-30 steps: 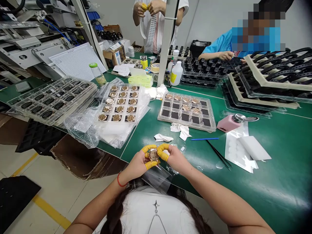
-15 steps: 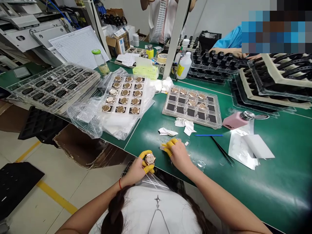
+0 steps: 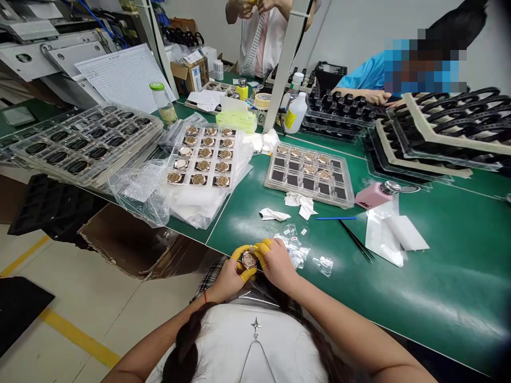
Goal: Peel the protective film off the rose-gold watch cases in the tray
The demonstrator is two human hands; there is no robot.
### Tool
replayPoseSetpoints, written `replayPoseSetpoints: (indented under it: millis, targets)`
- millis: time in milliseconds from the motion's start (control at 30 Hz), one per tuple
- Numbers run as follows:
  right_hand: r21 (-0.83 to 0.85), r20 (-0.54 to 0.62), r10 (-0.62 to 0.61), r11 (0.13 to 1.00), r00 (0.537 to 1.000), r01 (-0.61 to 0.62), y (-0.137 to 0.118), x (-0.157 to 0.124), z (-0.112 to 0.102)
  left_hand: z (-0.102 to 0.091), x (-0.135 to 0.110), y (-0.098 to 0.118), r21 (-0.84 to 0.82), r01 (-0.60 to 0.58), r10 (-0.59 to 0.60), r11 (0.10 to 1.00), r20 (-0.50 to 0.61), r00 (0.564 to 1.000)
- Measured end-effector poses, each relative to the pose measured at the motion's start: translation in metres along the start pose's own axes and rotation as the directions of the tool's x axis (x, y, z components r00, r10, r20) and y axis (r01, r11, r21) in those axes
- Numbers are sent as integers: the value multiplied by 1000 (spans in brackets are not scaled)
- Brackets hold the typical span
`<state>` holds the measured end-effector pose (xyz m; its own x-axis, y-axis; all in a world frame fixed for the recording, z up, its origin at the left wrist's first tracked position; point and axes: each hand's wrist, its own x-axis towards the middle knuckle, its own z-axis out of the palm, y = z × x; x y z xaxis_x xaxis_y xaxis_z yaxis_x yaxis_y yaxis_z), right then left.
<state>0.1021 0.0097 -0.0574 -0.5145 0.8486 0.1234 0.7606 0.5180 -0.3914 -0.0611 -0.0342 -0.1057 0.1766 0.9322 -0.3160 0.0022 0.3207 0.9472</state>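
Observation:
Both my hands wear yellow finger cots and meet at the near edge of the green table (image 3: 439, 276). My left hand (image 3: 230, 272) pinches a round gold watch case (image 3: 249, 259) from the left. My right hand (image 3: 276, 263) is closed on the same case from the right. Crumpled clear film scraps (image 3: 296, 249) lie on the table just right of my right hand. A clear tray (image 3: 203, 158) full of gold cases sits on plastic bags ahead left. A second clear tray (image 3: 309, 173), partly filled with cases, lies ahead right.
A pink dispenser bottle (image 3: 373, 194), black tweezers (image 3: 356, 242), a blue stick (image 3: 335, 218) and white wipes (image 3: 300, 203) lie ahead. Stacked trays (image 3: 80, 141) stand at the left, strap trays (image 3: 447, 127) at the right. Two other people work beyond the table.
My right hand left the table surface and came back to the watch case held in my left hand. Film scraps now lie where the right hand was.

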Motion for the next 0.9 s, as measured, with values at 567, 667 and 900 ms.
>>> replayPoseSetpoints:
  millis: [567,667,900]
  targets:
    - [305,-66,201,937,977,-172,37,15,-25,-12,0,17,-106,83,-57,991,234,971]
    - [152,-283,356,933,890,-325,55,6,-37,-20,0,33,-169,136,-63,976,378,924]
    - [649,-82,291,741,953,-170,17,-2,-31,5,27,75,-216,26,64,976,401,914]
